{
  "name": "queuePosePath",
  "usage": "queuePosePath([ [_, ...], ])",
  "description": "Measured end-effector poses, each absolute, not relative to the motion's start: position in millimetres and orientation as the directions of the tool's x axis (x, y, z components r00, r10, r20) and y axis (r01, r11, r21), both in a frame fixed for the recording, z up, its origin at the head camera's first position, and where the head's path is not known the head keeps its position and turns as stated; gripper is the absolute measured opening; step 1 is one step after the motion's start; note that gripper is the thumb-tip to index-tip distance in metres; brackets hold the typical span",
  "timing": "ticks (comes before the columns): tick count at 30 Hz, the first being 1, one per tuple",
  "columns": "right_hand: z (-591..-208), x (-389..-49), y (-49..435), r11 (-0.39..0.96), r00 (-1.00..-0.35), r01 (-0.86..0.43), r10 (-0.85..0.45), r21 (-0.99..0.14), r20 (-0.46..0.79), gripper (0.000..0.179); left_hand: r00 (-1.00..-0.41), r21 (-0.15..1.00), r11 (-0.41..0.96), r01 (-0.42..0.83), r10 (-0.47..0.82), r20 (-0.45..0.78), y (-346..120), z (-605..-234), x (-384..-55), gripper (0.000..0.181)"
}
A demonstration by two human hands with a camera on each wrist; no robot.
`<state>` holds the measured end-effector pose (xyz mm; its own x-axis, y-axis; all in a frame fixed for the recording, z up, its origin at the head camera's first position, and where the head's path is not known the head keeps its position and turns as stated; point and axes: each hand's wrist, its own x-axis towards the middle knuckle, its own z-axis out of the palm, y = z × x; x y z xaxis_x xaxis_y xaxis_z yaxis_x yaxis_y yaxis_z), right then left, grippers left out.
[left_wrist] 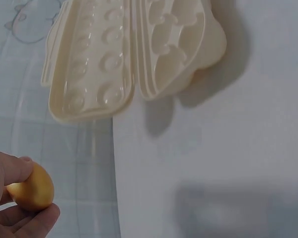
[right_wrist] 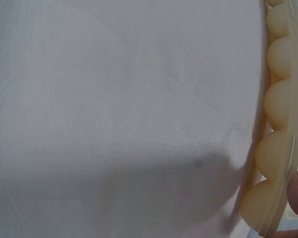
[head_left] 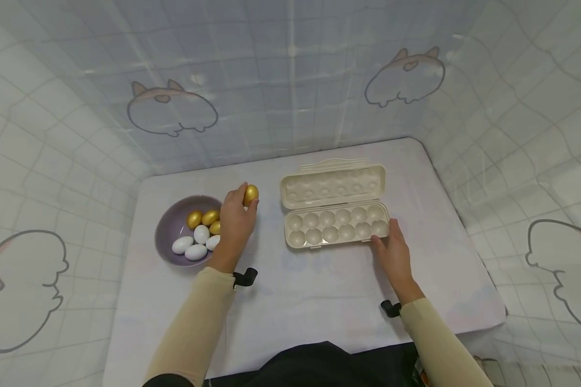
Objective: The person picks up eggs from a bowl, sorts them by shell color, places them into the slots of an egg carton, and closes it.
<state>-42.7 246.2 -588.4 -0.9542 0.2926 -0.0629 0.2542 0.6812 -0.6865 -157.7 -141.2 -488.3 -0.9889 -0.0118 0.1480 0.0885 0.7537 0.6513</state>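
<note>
Gold egg (head_left: 252,194) between purple bowl (head_left: 166,236) and open egg carton (head_left: 336,223)
Left hand (head_left: 236,216) pinches the egg, whose smoothness could let it slip; right hand (head_left: 395,253) grips the carton's right end.

2 beige sleeves (head_left: 191,325) end beside 2 small black wrist mounts (head_left: 247,277).

Left hand (left_wrist: 2,173) pinching a golden egg (left_wrist: 37,188) at lower left, open cream egg carton (left_wrist: 142,59) above, pale table (left_wrist: 228,144) at right
</note>
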Motion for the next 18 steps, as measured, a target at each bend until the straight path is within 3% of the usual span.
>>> queuePosePath([
  [18,-591.2,-45.8,247.8,0.663,-0.948,0.273,0.307,-0.697,-0.08,0.083,-0.983,0.626,0.759,0.18,0.155,0.096,-67.5,-494.2,-163.5,0.052],
])
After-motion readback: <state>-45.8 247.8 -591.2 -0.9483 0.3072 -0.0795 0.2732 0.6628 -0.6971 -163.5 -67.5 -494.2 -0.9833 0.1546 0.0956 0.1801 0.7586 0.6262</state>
